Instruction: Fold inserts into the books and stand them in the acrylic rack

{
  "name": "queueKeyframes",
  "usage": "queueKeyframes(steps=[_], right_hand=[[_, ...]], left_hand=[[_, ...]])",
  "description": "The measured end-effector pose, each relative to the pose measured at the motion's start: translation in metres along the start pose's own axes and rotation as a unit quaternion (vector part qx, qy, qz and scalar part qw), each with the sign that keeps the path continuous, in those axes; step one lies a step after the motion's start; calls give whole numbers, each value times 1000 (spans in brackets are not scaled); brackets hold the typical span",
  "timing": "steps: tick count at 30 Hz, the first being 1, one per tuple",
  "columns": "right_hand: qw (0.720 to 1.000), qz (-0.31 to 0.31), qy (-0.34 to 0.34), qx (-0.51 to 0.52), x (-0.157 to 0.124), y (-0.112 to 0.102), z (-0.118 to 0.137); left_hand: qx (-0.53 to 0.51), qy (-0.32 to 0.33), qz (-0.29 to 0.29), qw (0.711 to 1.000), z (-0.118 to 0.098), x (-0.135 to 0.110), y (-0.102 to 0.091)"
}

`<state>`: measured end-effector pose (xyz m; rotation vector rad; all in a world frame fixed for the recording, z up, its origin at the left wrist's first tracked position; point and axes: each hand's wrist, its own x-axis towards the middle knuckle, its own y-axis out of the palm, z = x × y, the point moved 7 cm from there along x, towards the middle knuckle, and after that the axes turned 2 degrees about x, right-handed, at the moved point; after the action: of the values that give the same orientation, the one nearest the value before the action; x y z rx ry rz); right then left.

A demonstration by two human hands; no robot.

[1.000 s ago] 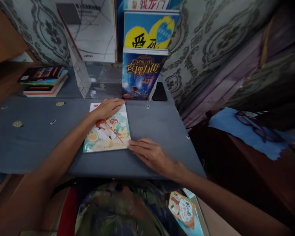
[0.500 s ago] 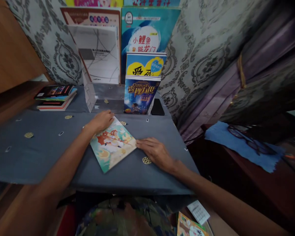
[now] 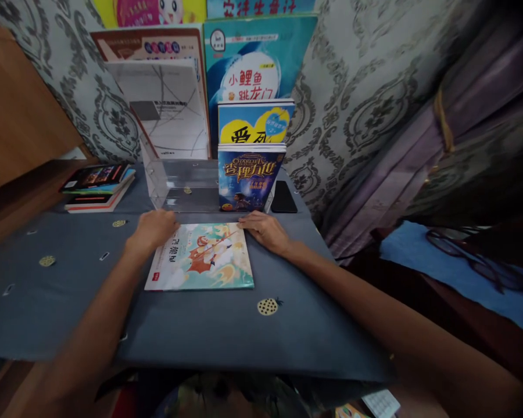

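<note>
A thin picture book (image 3: 203, 258) with a cartoon cover lies flat on the grey tablecloth (image 3: 200, 331), turned sideways to me. My left hand (image 3: 153, 228) rests on its far left corner, fingers curled over the edge. Over at the far right corner sits my right hand (image 3: 264, 229), fingers laid flat and pressing on the book's edge. Just behind the book stands a clear acrylic book stand (image 3: 181, 183) with a dark blue book (image 3: 248, 180) upright in its front slot and a yellow-and-blue book (image 3: 255, 123) behind that.
Taller books (image 3: 248, 64) and a white book (image 3: 168, 107) lean in the stand against the patterned wall. A stack of books (image 3: 96, 186) lies at the back left. A black phone (image 3: 283, 196) lies right of the stand. A blue cloth with glasses (image 3: 470, 261) is at right.
The picture book has been rotated on the cloth from upright to sideways. My right hand moved from its near right corner to its far right corner; my left hand shifted left.
</note>
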<state>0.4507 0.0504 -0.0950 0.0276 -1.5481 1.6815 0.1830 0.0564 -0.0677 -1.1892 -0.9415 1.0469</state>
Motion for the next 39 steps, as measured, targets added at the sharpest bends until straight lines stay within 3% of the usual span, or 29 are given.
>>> queueKeyframes(steps=[3, 4, 10, 14, 21, 29, 39], right_hand=[[1000, -3, 12, 3, -4, 1, 2], [1000, -3, 19, 3, -5, 1, 3], [999, 13, 44, -5, -11, 1, 8], [999, 10, 46, -7, -12, -2, 13], [999, 29, 33, -7, -14, 0, 19], [995, 47, 89, 11, -22, 5, 18], [995, 53, 73, 34, -47, -7, 54]], left_hand=[[69, -44, -6, 997, -11, -5, -6], [76, -29, -17, 997, -21, -7, -9], [-40, 159, -37, 986, -106, -8, -14], [-114, 246, -47, 961, -139, 3, -7], [-220, 290, -87, 927, -136, 18, -1], [-222, 281, -100, 928, -133, 17, 9], [-195, 275, -97, 936, -132, 17, 12]])
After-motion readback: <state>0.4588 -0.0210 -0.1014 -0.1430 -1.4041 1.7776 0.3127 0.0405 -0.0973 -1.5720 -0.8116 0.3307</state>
